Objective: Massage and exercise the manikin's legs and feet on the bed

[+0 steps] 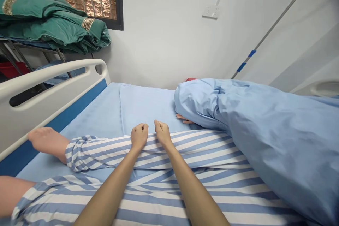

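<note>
Striped hospital trousers (185,150) are pinched at 12 o'clock by the left hand (139,137) and right hand (162,134), both closed narrow on the cloth; a blue quilt (246,130) is heaped at 2 o'clock.

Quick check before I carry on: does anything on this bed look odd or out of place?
Yes. The blue quilt is bunched into a thick roll along the bed, and fingers poke out from beneath it, near the person's right hand. The striped trouser cuff also sits rumpled at a bare foot.
</note>
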A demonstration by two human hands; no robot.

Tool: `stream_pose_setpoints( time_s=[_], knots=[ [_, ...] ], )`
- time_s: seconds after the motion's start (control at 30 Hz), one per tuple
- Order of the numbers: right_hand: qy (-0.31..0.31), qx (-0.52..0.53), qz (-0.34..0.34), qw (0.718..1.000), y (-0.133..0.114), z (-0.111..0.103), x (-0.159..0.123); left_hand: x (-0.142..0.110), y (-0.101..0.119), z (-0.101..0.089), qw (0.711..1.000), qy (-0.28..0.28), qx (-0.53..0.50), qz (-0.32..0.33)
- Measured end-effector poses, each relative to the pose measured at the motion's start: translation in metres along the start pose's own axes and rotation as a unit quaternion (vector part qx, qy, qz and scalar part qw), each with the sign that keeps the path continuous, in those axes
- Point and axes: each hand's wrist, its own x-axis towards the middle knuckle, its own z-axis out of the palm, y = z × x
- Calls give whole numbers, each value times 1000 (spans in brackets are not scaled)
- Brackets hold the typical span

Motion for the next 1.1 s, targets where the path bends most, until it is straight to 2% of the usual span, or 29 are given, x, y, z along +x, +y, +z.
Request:
stream_pose_setpoints(
  time_s=[0.17, 0.3, 0.4, 0.47, 0.63, 0.9, 0.97, 1.1],
  knots=[
    [19, 73, 22, 997, 1, -2, 3, 5, 18, 0, 999, -31, -18, -17],
    [27, 121, 37, 992, 4, -3, 5, 11, 49, 2, 984, -30, -176, -8],
    [35, 160, 60, 985, 8, -3, 7, 10, 57, 12, 964, -12, -265, -33],
    [41, 188, 77, 978, 10, -3, 8, 4, 52, 22, 969, -9, -244, -45],
    [63, 211, 94, 971, 9, -3, 9, -13, 34, 40, 996, -13, -93, 3],
    [60, 130, 65, 988, 3, -4, 9, -13, 32, 35, 998, -34, -44, 2],
    [44, 71, 42, 996, -4, -11, 11, -13, 32, 36, 999, -36, -38, 7],
    [17, -31, -48, 998, -18, -33, 11, -13, 31, 38, 999, -35, -20, 20]
  ],
)
